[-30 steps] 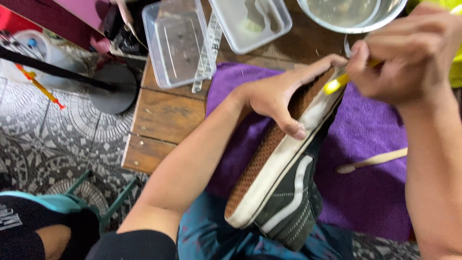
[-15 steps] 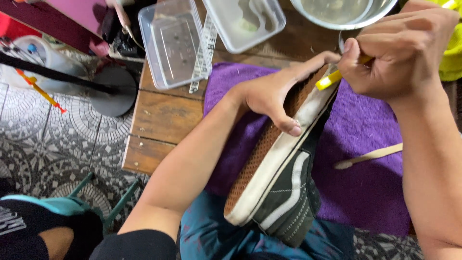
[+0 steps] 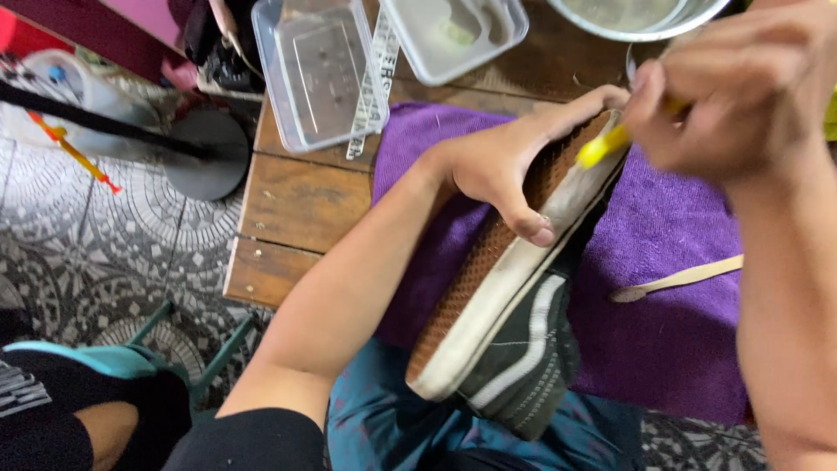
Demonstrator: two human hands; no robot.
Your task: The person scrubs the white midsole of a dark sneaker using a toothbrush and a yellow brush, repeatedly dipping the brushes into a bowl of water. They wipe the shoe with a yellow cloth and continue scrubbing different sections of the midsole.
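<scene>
A black sneaker (image 3: 514, 358) with a white side stripe, white rubber edge and brown waffle sole lies tilted, sole up, over a purple cloth (image 3: 671, 340). My left hand (image 3: 510, 166) grips the sneaker around the sole near its toe end, thumb pressed on the white edge. My right hand (image 3: 741, 87) is closed around a yellow-handled brush (image 3: 602, 146), whose tip touches the white edge near the toe. The brush head is blurred.
The cloth lies on a wooden table (image 3: 296, 209). Two clear plastic containers (image 3: 318, 70) and a metal bowl (image 3: 636, 17) stand at the far edge. A pale wooden stick (image 3: 676, 281) rests on the cloth. A black round stand base (image 3: 205, 155) is on the patterned floor.
My right hand with the yellow brush has shifted slightly along the toe edge of the sneaker. The left hand keeps the same hold on the sole.
</scene>
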